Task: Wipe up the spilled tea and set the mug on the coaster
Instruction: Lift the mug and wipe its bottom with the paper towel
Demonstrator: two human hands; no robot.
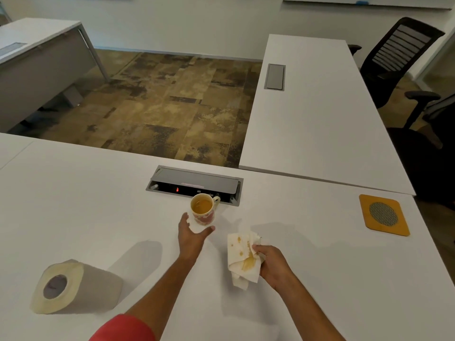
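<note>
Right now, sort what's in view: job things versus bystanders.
Job: mug, stained paper towel in the right hand, coaster, left hand.
Bystanders: paper roll, open cable box, office chair.

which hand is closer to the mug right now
Left. The left hand is open just in front of the mug, almost touching; the right hand is farther back to its right, gripping a stained paper towel.

Both forearms run out of frame at the bottom edge, the red sleeve (123, 328) cut off there. The right hand (273, 264) hides part of the crumpled, stained paper towel (242, 257). The mug (203, 211) masks part of the open cable box (194, 184), whose labels are too small to read. An office chair (394, 57) is cropped at the right edge.
</note>
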